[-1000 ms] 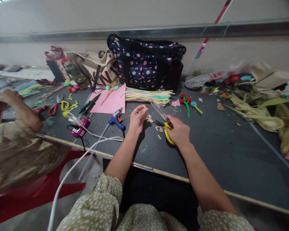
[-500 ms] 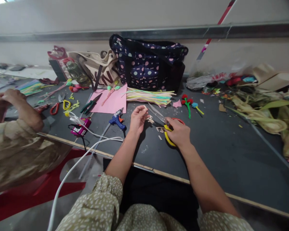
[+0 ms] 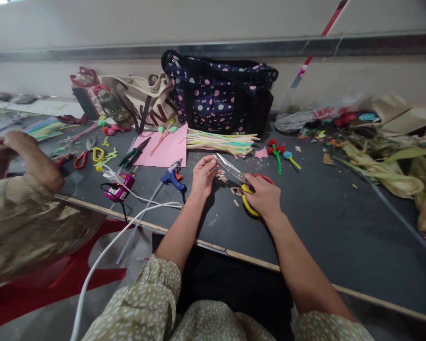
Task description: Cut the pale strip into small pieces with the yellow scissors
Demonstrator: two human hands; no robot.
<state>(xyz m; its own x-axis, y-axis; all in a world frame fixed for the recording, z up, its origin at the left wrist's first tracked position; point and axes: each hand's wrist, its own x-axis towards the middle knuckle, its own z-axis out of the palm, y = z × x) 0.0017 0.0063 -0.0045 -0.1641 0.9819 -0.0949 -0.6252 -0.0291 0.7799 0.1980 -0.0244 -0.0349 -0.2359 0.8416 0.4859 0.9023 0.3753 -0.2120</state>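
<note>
My left hand (image 3: pixel 203 177) is closed in a pinch on a small pale piece, mostly hidden by the fingertips. My right hand (image 3: pixel 264 195) grips a pair of scissors (image 3: pixel 230 167) by its yellow and red handles. The blades point up and left, their tips close to my left fingertips. Short pale cut pieces (image 3: pixel 236 191) lie on the dark table between my hands. Behind them is a bundle of pastel pipe cleaners (image 3: pixel 220 143). A blue glue gun (image 3: pixel 173 176) lies left of my left hand.
Pink paper (image 3: pixel 173 154) and green-handled pliers (image 3: pixel 132 154) lie to the left, near a magenta power adapter (image 3: pixel 119 186) with a white cable (image 3: pixel 102 253). Bags (image 3: pixel 216 94) line the wall. Red pipe-cleaner flowers (image 3: pixel 276 150) and dried husks (image 3: pixel 394 175) lie right. Another person's hands (image 3: pixel 17 144) are left.
The scissor blades have swung up slightly and drawn together, with their tips now at my left fingertips. The pale piece is less visible. Both hands stay almost in place.
</note>
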